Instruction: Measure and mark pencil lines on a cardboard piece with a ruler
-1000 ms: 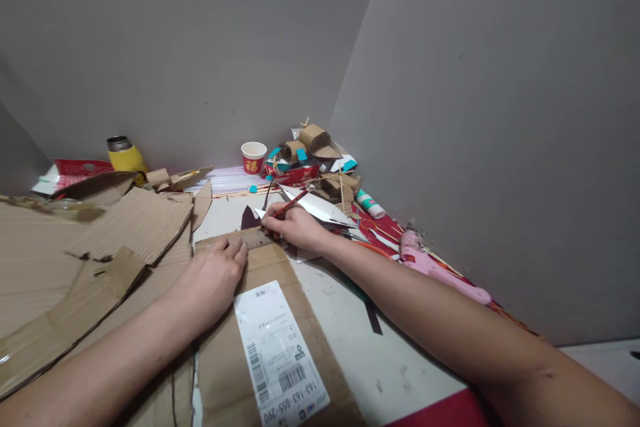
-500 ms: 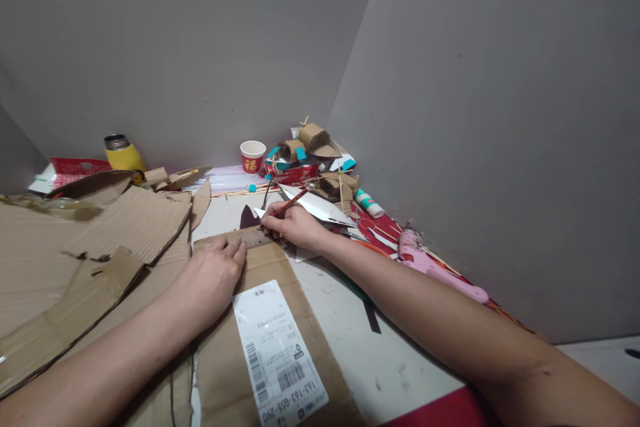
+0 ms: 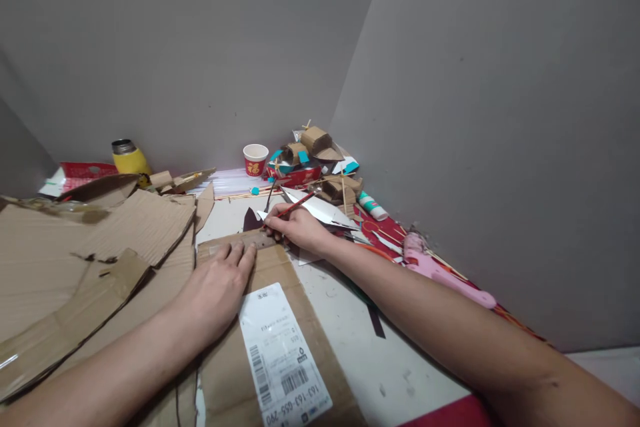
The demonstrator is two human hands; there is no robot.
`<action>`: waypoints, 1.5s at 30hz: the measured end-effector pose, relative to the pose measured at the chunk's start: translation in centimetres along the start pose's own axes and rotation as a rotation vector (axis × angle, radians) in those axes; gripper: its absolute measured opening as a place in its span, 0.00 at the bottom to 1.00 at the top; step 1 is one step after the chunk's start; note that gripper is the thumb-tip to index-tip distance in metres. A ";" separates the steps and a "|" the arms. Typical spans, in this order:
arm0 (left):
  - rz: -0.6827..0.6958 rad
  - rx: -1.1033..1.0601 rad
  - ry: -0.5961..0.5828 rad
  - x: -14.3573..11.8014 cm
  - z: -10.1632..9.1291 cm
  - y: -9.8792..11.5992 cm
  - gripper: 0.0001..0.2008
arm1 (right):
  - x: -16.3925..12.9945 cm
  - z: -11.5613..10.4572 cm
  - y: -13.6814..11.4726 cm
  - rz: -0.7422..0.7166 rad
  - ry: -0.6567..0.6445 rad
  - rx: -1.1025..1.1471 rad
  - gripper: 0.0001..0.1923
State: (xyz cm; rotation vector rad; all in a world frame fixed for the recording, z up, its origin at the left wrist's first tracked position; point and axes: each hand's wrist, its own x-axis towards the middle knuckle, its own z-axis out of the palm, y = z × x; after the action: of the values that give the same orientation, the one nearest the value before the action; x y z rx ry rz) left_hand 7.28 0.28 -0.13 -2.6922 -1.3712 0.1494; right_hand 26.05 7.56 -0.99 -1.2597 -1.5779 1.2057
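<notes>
My left hand (image 3: 220, 287) lies on a piece of cardboard (image 3: 225, 373), its fingers spread over a clear ruler (image 3: 250, 238) near the far edge. Pinched in my right hand (image 3: 299, 230) is a red and dark pencil (image 3: 299, 203). Its lower end points at the ruler's right part, but my fingers hide the tip. A white shipping label (image 3: 285, 353) with barcodes is stuck on this cardboard. Just beyond the right hand are white paper sheets (image 3: 325, 210) and a dark pointed scrap (image 3: 251, 219).
Cut cardboard sheets (image 3: 45, 267) pile up on the left. Along the back wall stand a yellow bottle (image 3: 131, 160), a red paper cup (image 3: 255, 161) and small cardboard models (image 3: 316, 140). On the right lie a pink glue gun (image 3: 440, 273) and a white-green tube (image 3: 373, 205).
My left fingers have spread and slid a little to the right along the ruler. The right hand keeps its pinch on the pencil. The whole view has shifted slightly.
</notes>
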 end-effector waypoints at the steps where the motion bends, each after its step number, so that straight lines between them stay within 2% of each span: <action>1: -0.015 -0.003 -0.008 -0.2 0.1 0.1 0.28 | 0.1 0.0 0.1 0.002 0.001 0.011 0.06; 4: -0.043 -0.025 -0.030 -0.9 0.3 0.2 0.25 | 0.2 0.0 0.5 0.008 0.000 0.038 0.06; 14: -0.069 -0.103 -0.012 -3.2 1.0 -0.3 0.29 | 0.1 0.1 0.4 0.023 0.005 0.066 0.06; 19: -0.105 -0.038 0.047 -3.2 1.2 0.2 0.30 | -0.2 0.1 -0.1 0.038 0.009 0.072 0.06; 26: -0.089 0.009 0.088 -3.4 1.2 0.5 0.28 | -0.1 0.1 0.1 0.043 0.002 0.085 0.06; 30: -0.083 0.004 0.081 -3.5 1.0 0.5 0.28 | -0.1 0.0 0.1 0.037 -0.017 0.095 0.07; 34: -0.082 0.009 0.038 -3.2 0.8 0.6 0.29 | -0.4 -0.1 -1.4 0.025 -0.069 0.101 0.07; 36: -0.081 0.007 0.037 -3.1 0.8 0.7 0.29 | -0.5 0.5 -2.6 0.007 -0.110 0.092 0.06; 39: -0.076 -0.005 0.049 -3.2 0.8 0.7 0.29 | -0.2 2.6 -3.8 0.003 -0.177 0.076 0.05; 45: -0.073 0.009 0.087 -3.2 1.2 0.6 0.29 | 1.6 7.7 -2.8 -0.001 -0.209 0.027 0.06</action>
State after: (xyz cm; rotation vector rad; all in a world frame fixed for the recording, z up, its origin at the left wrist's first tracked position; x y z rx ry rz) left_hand 5.69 -2.63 -1.28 -2.6041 -1.4363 0.0310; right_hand 17.71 7.38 -0.29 -1.1458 -1.7041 1.3909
